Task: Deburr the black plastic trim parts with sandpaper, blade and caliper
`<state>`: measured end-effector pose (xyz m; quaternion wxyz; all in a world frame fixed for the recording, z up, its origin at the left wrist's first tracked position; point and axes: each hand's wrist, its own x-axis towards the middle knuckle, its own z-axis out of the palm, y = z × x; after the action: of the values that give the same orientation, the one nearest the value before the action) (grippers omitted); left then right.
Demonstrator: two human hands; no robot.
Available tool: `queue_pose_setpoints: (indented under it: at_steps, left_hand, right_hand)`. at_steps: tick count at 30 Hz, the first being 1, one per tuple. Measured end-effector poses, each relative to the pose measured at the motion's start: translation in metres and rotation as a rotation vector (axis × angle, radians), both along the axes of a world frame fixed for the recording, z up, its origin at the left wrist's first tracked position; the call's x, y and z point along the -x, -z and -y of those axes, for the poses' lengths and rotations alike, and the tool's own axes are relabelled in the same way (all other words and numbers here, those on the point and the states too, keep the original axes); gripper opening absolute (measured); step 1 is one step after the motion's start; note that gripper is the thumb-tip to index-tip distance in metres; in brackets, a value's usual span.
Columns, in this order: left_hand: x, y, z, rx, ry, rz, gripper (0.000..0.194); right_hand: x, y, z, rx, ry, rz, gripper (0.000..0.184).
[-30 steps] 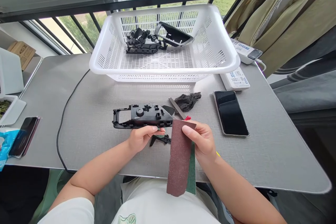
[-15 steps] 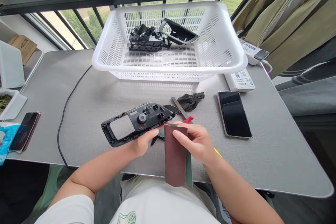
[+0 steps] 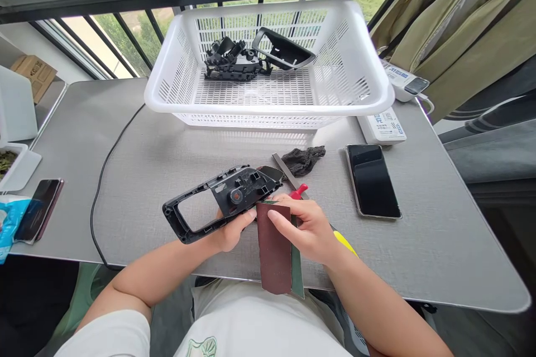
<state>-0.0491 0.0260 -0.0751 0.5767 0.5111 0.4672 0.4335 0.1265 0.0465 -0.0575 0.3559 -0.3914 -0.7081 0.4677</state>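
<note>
My left hand [image 3: 233, 231] is closed on a black plastic trim panel [image 3: 228, 192], which has a rectangular cutout, clips along its edges and a round boss. The panel is tilted, its ribbed side facing up. In my right hand [image 3: 307, 228] is a folded piece of sandpaper [image 3: 274, 251], dark red-brown in front with a green-grey face behind, pinched between thumb and fingers. Its upper edge is at the panel's narrow right end; whether they touch I cannot tell. Just beyond lie a flat file [image 3: 283, 170] with a red handle [image 3: 298, 192] and a crumpled black cloth [image 3: 304, 160].
A white plastic basket [image 3: 268, 109] holding several black plastic parts [image 3: 237, 61] stands at the back of the grey table [image 3: 444, 245]. One phone [image 3: 372, 181] lies right, another [image 3: 39, 209] left. A black cable [image 3: 100, 178] crosses the left side. A yellow object [image 3: 345, 242] shows beside my right forearm.
The panel has tipped a little in my left hand. My right hand has shifted slightly left with the sandpaper, and more of the yellow object shows.
</note>
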Motion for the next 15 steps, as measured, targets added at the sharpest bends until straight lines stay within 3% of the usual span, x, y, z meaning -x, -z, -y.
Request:
queue_pose_setpoints:
  at_steps: [6,10,15]
  left_hand:
    - [-0.001,0.0,-0.002,-0.003,0.003,0.07,0.029]
    - [0.001,0.012,-0.004,0.118,0.055,0.2,0.032]
    - [0.0,0.021,-0.009,0.211,-0.159,0.332,0.029]
  right_hand:
    - [0.0,-0.005,-0.002,0.055,-0.009,0.0,0.028]
    - [-0.005,-0.009,-0.005,0.162,-0.009,-0.048,0.028]
    - [-0.013,-0.009,-0.008,0.336,0.124,-0.092,0.036]
